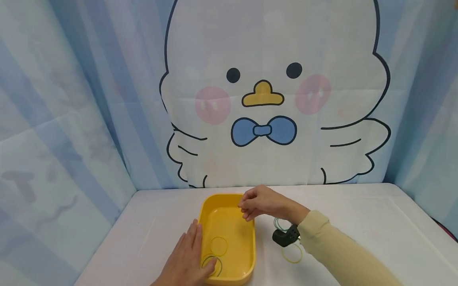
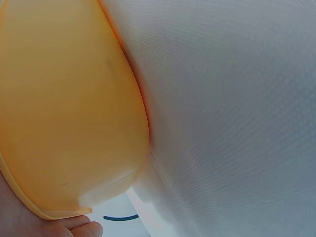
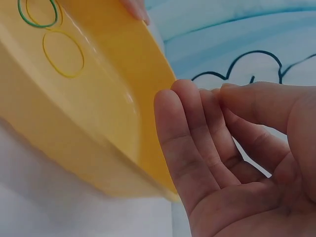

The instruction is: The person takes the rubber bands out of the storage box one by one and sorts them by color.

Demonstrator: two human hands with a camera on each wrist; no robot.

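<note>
A yellow tray (image 1: pixel 230 222) stands on the white-covered table. My left hand (image 1: pixel 189 254) rests along its left rim, fingers straight and thumb reaching over the inside edge. In the left wrist view, its fingertips lie at the rim beside the tray's outer wall (image 2: pixel 74 108). Thin yellow rings like rubber bands (image 3: pixel 43 49) and a green one (image 3: pixel 39 26) lie in the tray's near end. Over the far right rim hovers my right hand (image 1: pixel 262 203). Its fingers are curled with the thumb against them, and nothing shows between the tips.
Right of the tray, partly hidden under the right forearm, lie teal bands (image 1: pixel 275 223) and a yellow band (image 1: pixel 293 262). A black device (image 1: pixel 285 237) is strapped to the right wrist. Behind the table hangs a cloth backdrop (image 1: pixel 264 167) with a cartoon bird; cloth also closes both sides.
</note>
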